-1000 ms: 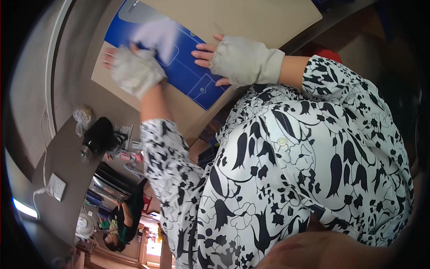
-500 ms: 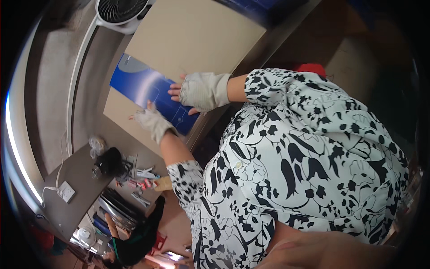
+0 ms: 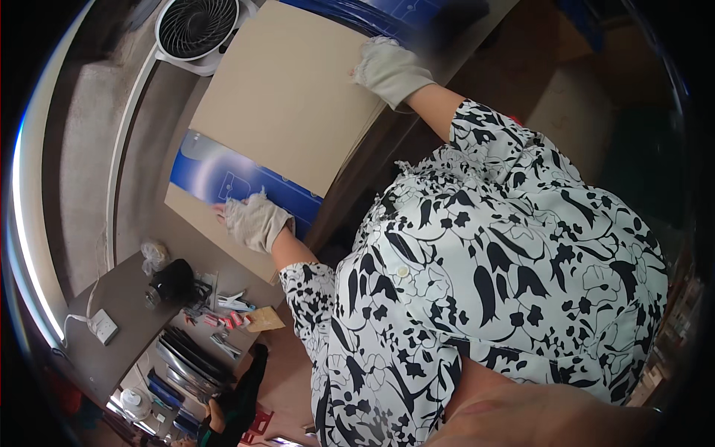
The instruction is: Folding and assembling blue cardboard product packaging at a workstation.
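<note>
Indoors, seen from the head camera, a broad, matte tan cardboard sheet lies over the bench, its surface smooth and its corners square. The left hand, in a fingerless, off-white cloth glove with a frayed edge, rests palm down and open on a glossy blue printed panel, whose pale outlined shapes and bright glare show just below the tan sheet. The right hand, gloved alike, is at the tan sheet's right-hand edge; its fingers are mostly hidden, and whether they grip cannot be told. Shiny blue material sits above the tan sheet, and a round-faced, ribbed white fan stands at its upper left. Well below and left of it are a crumpled clear plastic bag and a white rectangular power socket.
</note>
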The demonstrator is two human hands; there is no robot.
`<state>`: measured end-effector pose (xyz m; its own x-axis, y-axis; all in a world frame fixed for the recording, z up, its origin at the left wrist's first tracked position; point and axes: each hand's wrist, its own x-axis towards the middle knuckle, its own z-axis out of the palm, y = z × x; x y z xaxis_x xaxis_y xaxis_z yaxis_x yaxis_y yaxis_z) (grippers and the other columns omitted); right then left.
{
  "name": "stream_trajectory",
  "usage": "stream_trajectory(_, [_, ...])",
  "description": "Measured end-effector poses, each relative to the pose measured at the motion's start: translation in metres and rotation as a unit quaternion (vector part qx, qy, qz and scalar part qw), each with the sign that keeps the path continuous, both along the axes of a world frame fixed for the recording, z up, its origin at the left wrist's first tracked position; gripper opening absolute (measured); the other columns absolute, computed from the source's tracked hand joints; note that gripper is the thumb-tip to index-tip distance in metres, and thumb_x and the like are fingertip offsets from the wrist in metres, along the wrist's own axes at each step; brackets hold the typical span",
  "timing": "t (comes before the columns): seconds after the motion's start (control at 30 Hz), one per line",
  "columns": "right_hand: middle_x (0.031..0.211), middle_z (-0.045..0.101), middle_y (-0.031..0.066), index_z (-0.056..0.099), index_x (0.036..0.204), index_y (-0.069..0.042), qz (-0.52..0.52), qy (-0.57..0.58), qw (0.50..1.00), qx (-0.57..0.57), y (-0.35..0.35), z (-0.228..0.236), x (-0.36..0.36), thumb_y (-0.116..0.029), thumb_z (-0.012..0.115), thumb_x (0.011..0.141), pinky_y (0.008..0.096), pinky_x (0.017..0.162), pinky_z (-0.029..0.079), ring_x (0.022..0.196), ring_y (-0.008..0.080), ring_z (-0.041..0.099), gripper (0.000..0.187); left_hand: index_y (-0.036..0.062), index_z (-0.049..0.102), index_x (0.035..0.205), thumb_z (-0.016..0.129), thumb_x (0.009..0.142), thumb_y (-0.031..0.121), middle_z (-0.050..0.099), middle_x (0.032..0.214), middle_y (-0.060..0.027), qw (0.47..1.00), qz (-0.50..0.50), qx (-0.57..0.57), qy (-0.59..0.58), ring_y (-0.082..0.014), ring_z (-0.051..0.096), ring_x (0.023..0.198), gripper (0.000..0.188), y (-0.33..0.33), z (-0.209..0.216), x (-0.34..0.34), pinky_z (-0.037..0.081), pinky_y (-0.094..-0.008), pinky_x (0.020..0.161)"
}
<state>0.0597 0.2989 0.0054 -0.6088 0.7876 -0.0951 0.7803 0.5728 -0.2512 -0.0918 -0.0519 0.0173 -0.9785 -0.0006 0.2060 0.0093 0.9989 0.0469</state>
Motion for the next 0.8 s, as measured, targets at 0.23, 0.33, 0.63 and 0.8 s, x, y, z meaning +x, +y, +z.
stream_trajectory(0.23, [0.123, 0.071, 0.0235, 0.073, 0.118, 0.002, 0.169, 0.045, 0.984, -0.042, 0.028, 0.010, 0.004, -0.038, 0.065, 0.093, 0.0422, 0.105, 0.052, 0.120, 0.0354, 0.066, 0.047, 0.0073, 0.033, 0.163, 0.043, 0.106, 0.045, 0.034, 0.165, -0.0283, 0.996, -0.080, -0.013, -0.037, -0.0437, 0.030, 0.154, 0.069, -0.001, -0.005, -0.008, 0.022, -0.0520, 0.128])
stream_trajectory(0.33, [0.126, 0.072, 0.0199, 0.076, 0.114, -0.005, 0.127, 0.001, 0.976, -0.177, 0.052, 0.023, -0.003, -0.041, 0.066, 0.093, 0.0437, 0.101, 0.051, 0.118, 0.0353, 0.067, 0.042, 0.0062, 0.034, 0.162, 0.042, 0.107, 0.046, 0.034, 0.164, -0.0284, 0.992, -0.122, 0.025, 0.005, -0.0439, 0.030, 0.154, 0.068, 0.003, -0.015, -0.007, 0.022, -0.0529, 0.128])
stream_trajectory(0.63, [0.109, 0.073, 0.0278, 0.076, 0.110, 0.000, 0.155, 0.023, 0.988, -0.008, 0.068, -0.024, -0.018, -0.054, 0.066, 0.094, 0.0515, 0.093, 0.054, 0.103, 0.0438, 0.070, 0.057, 0.0044, 0.039, 0.159, 0.045, 0.106, 0.043, 0.040, 0.162, -0.0279, 0.993, -0.116, 0.009, 0.015, -0.0427, 0.035, 0.152, 0.066, 0.001, -0.010, 0.001, 0.025, -0.0508, 0.127])
stream_trajectory(0.8, [0.110, 0.074, 0.0226, 0.077, 0.110, -0.003, 0.203, 0.215, 0.954, 0.043, 0.120, -0.072, 0.000, -0.045, 0.065, 0.097, 0.0497, 0.086, 0.057, 0.100, 0.0385, 0.071, 0.046, 0.0029, 0.042, 0.157, 0.049, 0.104, 0.042, 0.047, 0.157, -0.0278, 0.985, -0.159, -0.002, 0.060, -0.0414, 0.043, 0.147, 0.066, 0.017, -0.014, 0.002, 0.029, -0.0500, 0.126])
